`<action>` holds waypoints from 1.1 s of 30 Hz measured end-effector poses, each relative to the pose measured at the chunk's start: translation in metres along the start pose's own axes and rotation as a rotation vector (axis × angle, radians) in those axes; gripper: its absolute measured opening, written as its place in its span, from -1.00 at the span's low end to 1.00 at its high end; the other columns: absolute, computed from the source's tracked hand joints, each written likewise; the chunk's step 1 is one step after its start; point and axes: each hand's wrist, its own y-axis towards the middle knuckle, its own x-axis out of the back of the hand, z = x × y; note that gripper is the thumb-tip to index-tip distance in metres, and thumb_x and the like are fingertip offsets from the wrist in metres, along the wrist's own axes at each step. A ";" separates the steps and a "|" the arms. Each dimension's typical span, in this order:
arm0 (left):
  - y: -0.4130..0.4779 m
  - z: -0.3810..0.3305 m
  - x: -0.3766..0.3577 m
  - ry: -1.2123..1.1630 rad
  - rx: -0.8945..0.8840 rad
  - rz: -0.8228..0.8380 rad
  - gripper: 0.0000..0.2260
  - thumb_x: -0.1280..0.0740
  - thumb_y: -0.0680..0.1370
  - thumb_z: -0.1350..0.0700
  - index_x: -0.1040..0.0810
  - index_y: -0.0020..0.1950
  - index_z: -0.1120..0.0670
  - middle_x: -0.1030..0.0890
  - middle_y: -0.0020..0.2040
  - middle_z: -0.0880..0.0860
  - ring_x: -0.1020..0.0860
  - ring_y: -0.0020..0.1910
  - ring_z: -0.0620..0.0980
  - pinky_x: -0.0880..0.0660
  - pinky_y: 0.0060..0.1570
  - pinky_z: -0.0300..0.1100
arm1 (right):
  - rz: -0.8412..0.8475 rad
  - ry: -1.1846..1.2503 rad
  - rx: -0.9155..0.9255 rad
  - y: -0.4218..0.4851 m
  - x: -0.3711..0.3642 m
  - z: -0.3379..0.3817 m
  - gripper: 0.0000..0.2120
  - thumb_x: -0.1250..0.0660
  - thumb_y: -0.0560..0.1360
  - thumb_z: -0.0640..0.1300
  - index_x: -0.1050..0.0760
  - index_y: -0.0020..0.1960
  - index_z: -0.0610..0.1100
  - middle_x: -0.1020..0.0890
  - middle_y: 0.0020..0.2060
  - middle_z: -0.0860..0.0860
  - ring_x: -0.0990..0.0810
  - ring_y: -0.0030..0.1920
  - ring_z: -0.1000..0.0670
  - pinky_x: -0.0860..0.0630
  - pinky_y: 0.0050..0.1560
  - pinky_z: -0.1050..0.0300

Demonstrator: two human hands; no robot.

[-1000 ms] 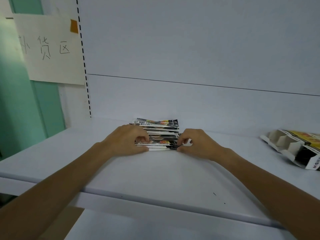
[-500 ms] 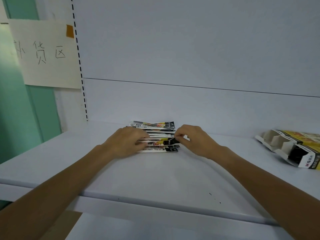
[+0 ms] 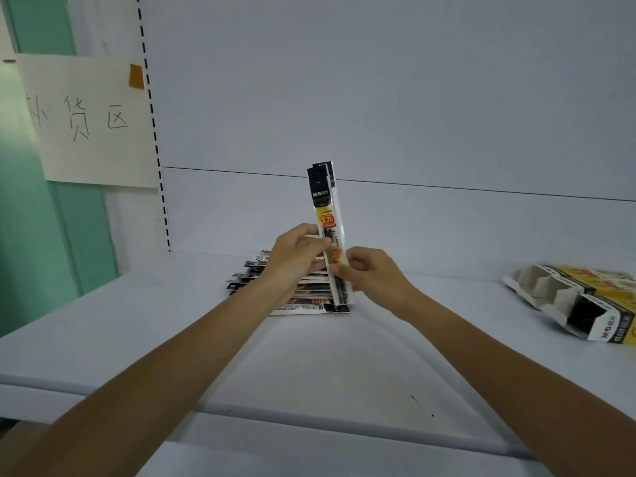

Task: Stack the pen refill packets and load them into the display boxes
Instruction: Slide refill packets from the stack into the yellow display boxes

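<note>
A few pen refill packets (image 3: 327,208), black at the top with a yellow price label, stand upright on end on the white shelf. My left hand (image 3: 296,254) grips them from the left at mid height. From the right, my right hand (image 3: 370,270) pinches them lower down. Behind and under my hands lies the flat pile of remaining packets (image 3: 299,301). An open yellow and white display box (image 3: 581,301) lies on its side at the far right, apart from both hands.
The white shelf (image 3: 344,356) has a front lip near me and a white back panel. A paper sign (image 3: 86,122) with handwriting hangs at the upper left beside a green wall.
Both hands lifted a few packets off the flat pile and turned them upright on end. Earlier the hands were pressing the pile's ends flat on the shelf.
</note>
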 end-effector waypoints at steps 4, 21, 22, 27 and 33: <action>-0.003 0.007 -0.002 0.542 -0.075 0.007 -0.78 -0.30 0.54 0.00 -0.62 -0.16 0.11 -0.67 -0.23 0.02 -0.63 -0.32 -0.11 -0.56 -0.22 -0.19 | -0.076 -0.216 0.053 -0.010 0.027 -0.007 -0.77 -0.44 0.41 -0.09 -0.43 -0.33 -0.01 -0.45 -0.46 0.11 -0.39 -0.42 0.09 -0.30 -0.39 0.38; 0.002 0.022 -0.159 1.498 -1.204 -0.004 -0.50 -0.46 0.29 0.06 -0.35 0.15 0.08 -0.62 -0.11 0.06 -0.60 -0.11 0.08 -0.45 0.14 0.08 | 0.043 -0.478 0.031 -0.077 0.182 -0.061 -0.76 -0.48 0.36 -0.06 -0.56 -0.05 -0.15 -0.61 -0.21 -0.04 -0.50 -0.26 0.06 -0.35 -0.28 0.27; 0.002 0.026 -0.171 1.468 -1.234 0.018 -0.53 -0.46 0.31 0.09 -0.35 0.13 0.08 -0.60 -0.22 0.04 -0.59 -0.24 0.06 -0.50 0.01 0.00 | 0.050 -0.457 0.033 -0.082 0.194 -0.065 -0.74 -0.49 0.35 -0.06 -0.57 -0.02 -0.13 -0.62 -0.18 -0.01 -0.51 -0.24 0.09 -0.37 -0.27 0.30; -0.005 0.032 -0.219 1.292 -1.157 0.156 -0.65 -0.52 0.28 0.17 -0.43 -0.04 0.13 -0.50 -0.33 0.06 -0.46 -0.48 0.05 -0.33 -0.55 -0.22 | -0.038 -0.409 0.059 -0.108 0.250 -0.096 -0.63 -0.48 0.36 0.00 -0.52 0.14 -0.01 -0.60 -0.09 0.07 -0.53 -0.13 0.09 -0.39 -0.18 0.41; -0.020 0.011 -0.264 1.232 -0.559 0.159 -0.69 -0.16 0.56 -0.13 -0.35 0.07 0.11 -0.45 -0.12 0.00 -0.47 -0.19 0.06 -0.29 -0.24 -0.15 | -0.206 -0.552 0.086 -0.127 0.319 -0.117 -0.64 -0.35 0.45 0.09 -0.51 0.20 -0.02 -0.57 -0.02 0.11 -0.48 -0.01 0.14 -0.37 0.04 0.29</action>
